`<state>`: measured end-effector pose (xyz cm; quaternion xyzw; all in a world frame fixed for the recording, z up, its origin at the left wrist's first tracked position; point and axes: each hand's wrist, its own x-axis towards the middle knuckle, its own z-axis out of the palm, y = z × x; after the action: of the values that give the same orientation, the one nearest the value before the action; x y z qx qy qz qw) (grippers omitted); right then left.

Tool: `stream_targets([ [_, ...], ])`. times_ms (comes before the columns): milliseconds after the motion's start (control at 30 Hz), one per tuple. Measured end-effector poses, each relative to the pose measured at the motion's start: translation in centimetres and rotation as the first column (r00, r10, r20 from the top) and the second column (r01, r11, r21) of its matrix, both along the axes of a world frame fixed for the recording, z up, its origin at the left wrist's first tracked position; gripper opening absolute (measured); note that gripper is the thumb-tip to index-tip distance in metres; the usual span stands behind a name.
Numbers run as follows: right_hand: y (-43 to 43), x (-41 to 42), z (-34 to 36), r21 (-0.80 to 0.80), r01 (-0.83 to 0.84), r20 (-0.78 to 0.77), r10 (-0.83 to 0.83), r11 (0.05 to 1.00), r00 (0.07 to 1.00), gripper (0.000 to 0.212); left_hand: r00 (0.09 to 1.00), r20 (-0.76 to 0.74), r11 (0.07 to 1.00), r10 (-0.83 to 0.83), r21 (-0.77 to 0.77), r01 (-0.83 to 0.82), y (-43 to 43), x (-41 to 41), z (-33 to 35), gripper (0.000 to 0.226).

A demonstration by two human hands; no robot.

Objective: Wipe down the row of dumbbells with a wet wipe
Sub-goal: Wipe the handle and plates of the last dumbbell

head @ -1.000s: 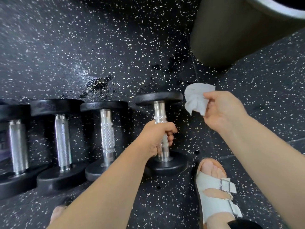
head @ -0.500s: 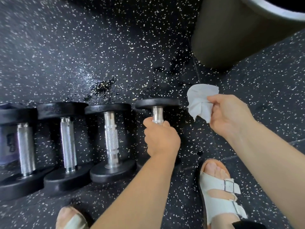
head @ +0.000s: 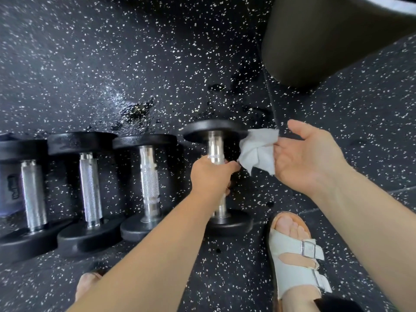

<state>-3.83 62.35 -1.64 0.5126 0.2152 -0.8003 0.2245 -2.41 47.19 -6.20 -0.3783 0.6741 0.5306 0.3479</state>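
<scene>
Since half a second ago the right hand (head: 308, 158) has turned its palm upward and has brought the wet wipe (head: 256, 154) to the left. The wipe now touches the edge of the far plate (head: 213, 131) of the rightmost dumbbell (head: 227, 221). The wipe is white and crumpled. The grip of the right hand is closed on it with the fingertips only, while the thumb stands out freely.

The left hand (head: 211, 176) is on the same dumbbell, and its grip is closed around the upper part of the chrome handle (head: 213, 149). The near plate of this dumbbell is low, close to the floor (head: 112, 64). Whether the far plate is lifted from the floor I cannot tell from this angle.

To the left, three other dumbbells (head: 149, 176) lie side by side in a row, with handles pointing away from the person. The rightmost dumbbell is a little apart from them. At the left edge, behind the last handle, there is a purple thing (head: 9, 188), too blurred to name.

The floor is black rubber with white specks, and it has a wet shiny patch (head: 137, 109) beyond the row. A big dark round container (head: 315, 41) stands at the upper right. The right foot, in a white sandal (head: 295, 255) with a buckle, is just beside the near plate. The toes of the left foot (head: 87, 282) show under the left forearm.
</scene>
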Motion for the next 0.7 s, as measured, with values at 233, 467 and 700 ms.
stream_targets([
  [233, -1.2, -1.0, 1.0, -0.3, 0.212, -0.069, -0.243, 0.93, 0.968, 0.084, 0.995, 0.098, 0.942, -0.008, 0.335, -0.026, 0.5, 0.1, 2.0, 0.025],
  [467, -4.0, -2.0, -0.6, -0.179, 0.209, 0.077, -0.198, 0.962, 0.977, 0.063, 0.988, 0.143, 0.847, -0.062, 0.53, -0.024, -0.4, 0.1, 2.8, 0.033],
  [700, -1.4, -0.8, 2.1, -0.274, 0.279, -0.013, -0.294, 0.92, 0.956, 0.092, 0.998, 0.068, 0.898, -0.017, 0.439, -0.015, -1.5, -0.7, 2.0, 0.026],
])
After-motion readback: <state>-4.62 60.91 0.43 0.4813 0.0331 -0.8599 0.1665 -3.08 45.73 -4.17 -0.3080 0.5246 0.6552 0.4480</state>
